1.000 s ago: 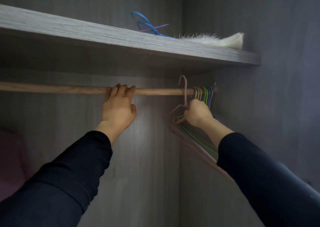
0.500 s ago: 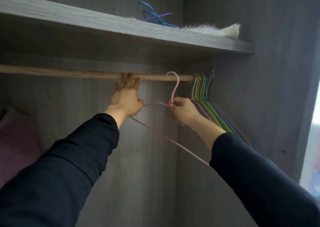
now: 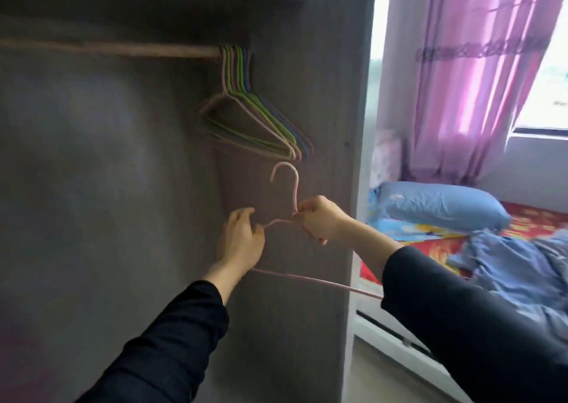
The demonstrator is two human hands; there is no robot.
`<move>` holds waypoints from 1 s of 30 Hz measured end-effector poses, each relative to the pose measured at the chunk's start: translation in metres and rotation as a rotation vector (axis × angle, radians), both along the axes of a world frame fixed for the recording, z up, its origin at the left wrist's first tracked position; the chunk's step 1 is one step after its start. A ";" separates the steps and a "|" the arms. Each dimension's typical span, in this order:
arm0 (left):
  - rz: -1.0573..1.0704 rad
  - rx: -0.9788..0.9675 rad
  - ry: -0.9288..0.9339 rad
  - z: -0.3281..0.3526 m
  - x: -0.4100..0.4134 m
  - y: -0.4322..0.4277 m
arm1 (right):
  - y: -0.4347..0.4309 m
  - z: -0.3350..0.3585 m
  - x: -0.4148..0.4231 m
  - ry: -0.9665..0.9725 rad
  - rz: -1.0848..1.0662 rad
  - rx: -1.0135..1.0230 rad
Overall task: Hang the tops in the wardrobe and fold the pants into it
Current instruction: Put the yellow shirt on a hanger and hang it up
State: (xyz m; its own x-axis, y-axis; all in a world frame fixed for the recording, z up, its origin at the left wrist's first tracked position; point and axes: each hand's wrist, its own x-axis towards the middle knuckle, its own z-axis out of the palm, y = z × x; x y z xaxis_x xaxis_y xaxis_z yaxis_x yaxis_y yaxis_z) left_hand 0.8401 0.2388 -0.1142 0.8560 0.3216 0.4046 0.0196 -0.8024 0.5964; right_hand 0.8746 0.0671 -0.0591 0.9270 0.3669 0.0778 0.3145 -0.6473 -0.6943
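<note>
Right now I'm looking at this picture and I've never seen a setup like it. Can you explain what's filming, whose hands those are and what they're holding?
There is no machine here. These are a person's two bare hands, filmed by a wide-angle camera worn on their head that looks forward and down. The right hand grips a pink hanger just below its hook, and the left hand holds its shoulder wire. The hanger is below the rod, not on it. More coloured hangers hang at the rod's right end inside the wardrobe. To the right are a blue pillow and a purple curtain.
</note>
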 end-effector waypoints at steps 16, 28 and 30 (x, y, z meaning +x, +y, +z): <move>-0.513 0.119 0.361 -0.113 0.023 -0.401 | -0.416 -0.110 -0.058 0.139 -0.490 -0.054; -0.860 0.204 0.554 -0.147 0.047 -0.705 | -0.696 -0.155 -0.092 0.125 -0.907 -0.066; -0.908 0.223 0.560 -0.156 0.061 -0.743 | -0.728 -0.166 -0.084 0.153 -0.946 -0.059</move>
